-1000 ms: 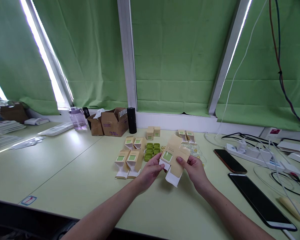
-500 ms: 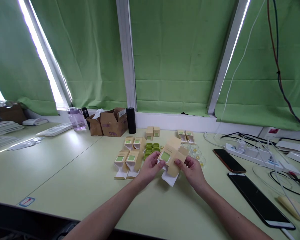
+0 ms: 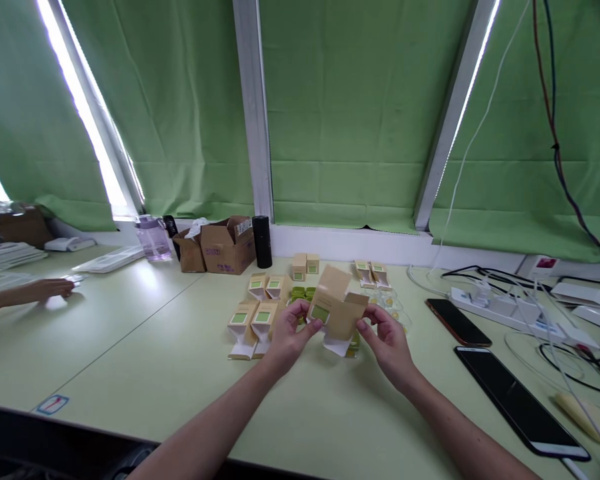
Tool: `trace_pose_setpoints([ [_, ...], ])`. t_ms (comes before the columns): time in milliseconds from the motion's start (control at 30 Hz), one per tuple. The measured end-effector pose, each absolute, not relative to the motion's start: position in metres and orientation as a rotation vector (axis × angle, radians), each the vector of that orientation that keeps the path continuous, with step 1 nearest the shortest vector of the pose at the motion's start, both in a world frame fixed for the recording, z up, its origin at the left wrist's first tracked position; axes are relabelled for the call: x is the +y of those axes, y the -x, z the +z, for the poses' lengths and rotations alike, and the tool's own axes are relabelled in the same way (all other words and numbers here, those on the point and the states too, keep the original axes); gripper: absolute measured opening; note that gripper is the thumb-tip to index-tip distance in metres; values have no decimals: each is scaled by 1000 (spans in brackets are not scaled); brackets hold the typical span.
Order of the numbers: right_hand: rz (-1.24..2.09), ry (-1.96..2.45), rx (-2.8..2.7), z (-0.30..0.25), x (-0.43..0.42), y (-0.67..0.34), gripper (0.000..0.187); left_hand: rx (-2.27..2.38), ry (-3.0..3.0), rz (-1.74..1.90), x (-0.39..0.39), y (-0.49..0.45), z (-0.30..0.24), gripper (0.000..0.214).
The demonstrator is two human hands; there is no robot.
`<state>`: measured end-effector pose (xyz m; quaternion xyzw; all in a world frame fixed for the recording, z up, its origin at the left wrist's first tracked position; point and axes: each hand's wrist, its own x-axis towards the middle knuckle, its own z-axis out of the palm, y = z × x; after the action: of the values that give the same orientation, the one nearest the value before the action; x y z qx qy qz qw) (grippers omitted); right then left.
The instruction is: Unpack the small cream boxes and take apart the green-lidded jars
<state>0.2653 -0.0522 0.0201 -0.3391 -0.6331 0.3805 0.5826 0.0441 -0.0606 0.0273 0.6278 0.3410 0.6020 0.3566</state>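
Observation:
Between my hands is a kraft-coloured cardboard box (image 3: 341,320) with its flaps unfolded and a green square on one panel. My left hand (image 3: 291,333) pinches its left side, thumb on the front. My right hand (image 3: 387,340) grips its right edge between thumb and fingers. Behind it are small green containers (image 3: 298,293), partly hidden by the box and my left hand. To the left stand several similar boxes (image 3: 263,319) with open white-lined flaps. Clear plastic pieces with yellow centres (image 3: 390,300) lie behind my right hand.
Two small closed boxes (image 3: 306,263) and two open ones (image 3: 371,272) stand farther back. Two phones (image 3: 520,400), a power strip (image 3: 500,310) and tangled cables lie right. At far left another person's hand (image 3: 50,289) reaches in. A carton (image 3: 229,247) and black cylinder (image 3: 263,241) stand behind.
The held box has turned more upright and shifted slightly left and up, with its flaps opened wider. Another person's hand has come further into view at the far left.

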Motion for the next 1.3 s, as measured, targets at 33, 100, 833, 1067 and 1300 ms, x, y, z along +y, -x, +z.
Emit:
trace_pose_setpoints([
  [33, 886, 786, -1476, 21, -53, -266, 39, 866, -1602, 1588, -60, -43, 28, 28],
  [100, 886, 786, -1462, 22, -54, -267, 38, 861, -1586, 1692, -60, -42, 29, 23],
  [833, 736, 980, -1483, 11, -42, -268, 29, 1129, -2282, 2152, -60, -34, 33, 18],
  [1067, 621, 987, -1532, 6, -42, -270, 27, 1123, -2109, 2143, -59, -39, 30, 12],
  [1300, 297, 855, -1799, 11, -53, -265, 20, 1209, -1354, 1861, -49, -40, 22, 30],
])
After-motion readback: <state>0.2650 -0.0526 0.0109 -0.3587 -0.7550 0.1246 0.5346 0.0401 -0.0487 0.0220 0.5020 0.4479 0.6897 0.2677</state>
